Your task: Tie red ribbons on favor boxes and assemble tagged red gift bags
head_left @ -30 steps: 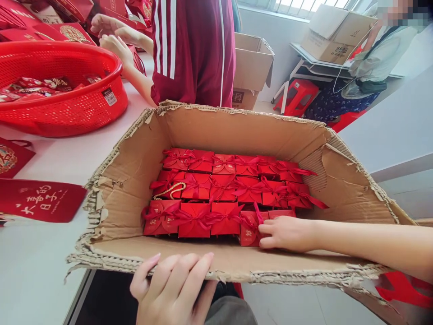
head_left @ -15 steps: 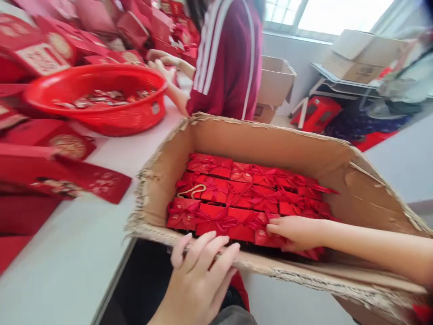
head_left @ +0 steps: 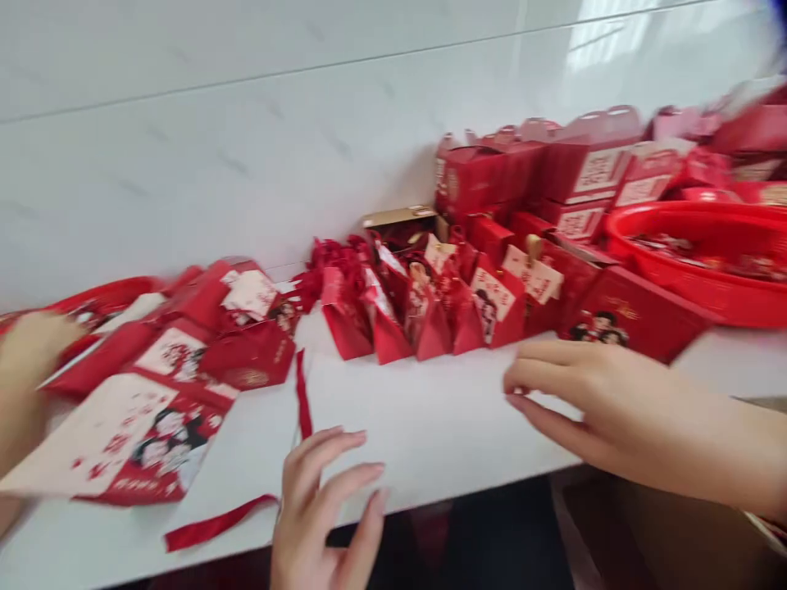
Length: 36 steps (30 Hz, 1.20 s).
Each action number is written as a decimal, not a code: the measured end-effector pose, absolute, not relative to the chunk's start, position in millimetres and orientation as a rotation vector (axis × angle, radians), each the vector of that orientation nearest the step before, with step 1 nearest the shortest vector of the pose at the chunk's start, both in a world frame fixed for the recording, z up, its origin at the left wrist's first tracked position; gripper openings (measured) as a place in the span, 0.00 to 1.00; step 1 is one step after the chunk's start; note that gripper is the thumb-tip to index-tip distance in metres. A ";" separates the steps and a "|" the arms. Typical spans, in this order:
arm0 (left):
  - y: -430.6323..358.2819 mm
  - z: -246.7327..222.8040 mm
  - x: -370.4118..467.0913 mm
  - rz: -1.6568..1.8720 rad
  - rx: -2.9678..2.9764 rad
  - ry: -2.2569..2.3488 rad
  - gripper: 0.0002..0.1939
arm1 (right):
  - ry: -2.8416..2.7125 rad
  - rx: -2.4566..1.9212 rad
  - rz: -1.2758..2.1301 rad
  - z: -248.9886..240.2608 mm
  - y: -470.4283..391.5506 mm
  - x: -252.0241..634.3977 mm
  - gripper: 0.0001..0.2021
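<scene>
Left hand [head_left: 323, 512], 7 o'clock: fingers spread. Right hand [head_left: 606, 401], 4 o'clock: tips bunched, can't tell if pinching. Sloppy swipe could topple peaked red boxes [head_left: 434, 328].

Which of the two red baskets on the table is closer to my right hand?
The basket at the picture's right edge, beyond your right hand; the other basket sits at far left, partly hidden behind red packets.

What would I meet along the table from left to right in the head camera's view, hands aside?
Red-and-white printed paper packet, upper strip of red ribbon, row of small pointed red paper boxes, right-hand red plastic basket.
</scene>
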<state>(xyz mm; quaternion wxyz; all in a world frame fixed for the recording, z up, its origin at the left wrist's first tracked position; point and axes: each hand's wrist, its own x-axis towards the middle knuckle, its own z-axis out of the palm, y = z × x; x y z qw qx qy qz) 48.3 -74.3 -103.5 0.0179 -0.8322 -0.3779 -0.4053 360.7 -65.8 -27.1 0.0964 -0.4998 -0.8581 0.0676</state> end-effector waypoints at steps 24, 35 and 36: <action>-48.9 -108.8 -73.8 -0.978 -2.773 -1.574 0.06 | -1.797 -0.965 2.040 -107.0 3.4 100.1 0.19; 74.3 -100.2 -88.6 -0.906 -1.983 -1.936 0.21 | -1.460 -1.039 1.421 -85.8 -13.4 233.4 0.18; 80.9 -103.1 -90.8 -0.891 -1.987 -1.927 0.21 | -1.389 -1.040 1.373 -85.4 -17.4 245.2 0.16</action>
